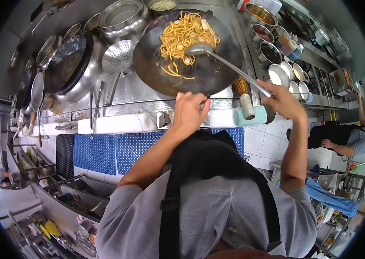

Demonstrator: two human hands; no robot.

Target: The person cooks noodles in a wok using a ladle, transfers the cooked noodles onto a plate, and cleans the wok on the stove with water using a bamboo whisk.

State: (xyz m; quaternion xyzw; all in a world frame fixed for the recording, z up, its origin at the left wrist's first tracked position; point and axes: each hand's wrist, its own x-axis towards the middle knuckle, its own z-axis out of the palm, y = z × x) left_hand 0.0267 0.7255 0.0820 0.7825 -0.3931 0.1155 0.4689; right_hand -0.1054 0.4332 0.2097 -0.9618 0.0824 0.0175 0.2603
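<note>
At the far middle of the bench (pixel 130 87), noodles (pixel 187 34) lie heaped toward the far side of a black wok (pixel 148 58), with the ladle (pixel 231 65) reaching into them from the right. The right hand (pixel 287 102) has its grip wrapped round the ladle's handle — the left hand (pixel 190 113) has its grip clamped on the wok's near edge.

The grey shirt (pixel 197 216) has short sleeves (pixel 120 211). Over it, a black apron (pixel 212 159) (one strap (pixel 171 233) bears a buckle (pixel 170 203)).

Golden-brown noodles (pixel 187 36) are showing against a blackish wok (pixel 217 73) at top centre; left of centre, mats (pixel 94 151) are showing blue with a dotted pattern.
</note>
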